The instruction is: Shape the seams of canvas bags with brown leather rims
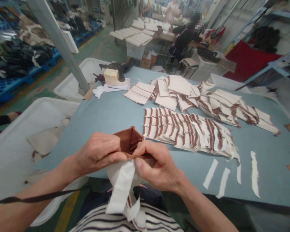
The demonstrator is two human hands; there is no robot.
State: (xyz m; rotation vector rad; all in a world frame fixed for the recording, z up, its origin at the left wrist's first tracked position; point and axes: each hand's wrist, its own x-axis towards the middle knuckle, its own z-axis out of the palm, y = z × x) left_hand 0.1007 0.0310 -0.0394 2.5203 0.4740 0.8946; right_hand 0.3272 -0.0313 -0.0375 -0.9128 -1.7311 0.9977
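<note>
Between my hands, at the near table edge, is a small sewn fabric piece (127, 140), brown inside and off-white outside, with its mouth toward me. My left hand (100, 151) pinches its brown edge from the left. My right hand (157, 164) grips the same edge from the right, thumb and forefinger close to the left thumb. A white fabric strip (122, 187) hangs from the piece below my fingers. Just beyond my right hand lies a row of overlapping off-white pieces with brown edging (169, 127). What my curled fingers cover is hidden.
The blue-grey table (91, 119) bears a heap of off-white pieces (174, 88) and loose white strips (223, 182). A yellowish block (111, 76) sits at the far left corner. White bins (36, 116) stand left, beside a metal post (60, 42). A person (183, 38) sits at another table.
</note>
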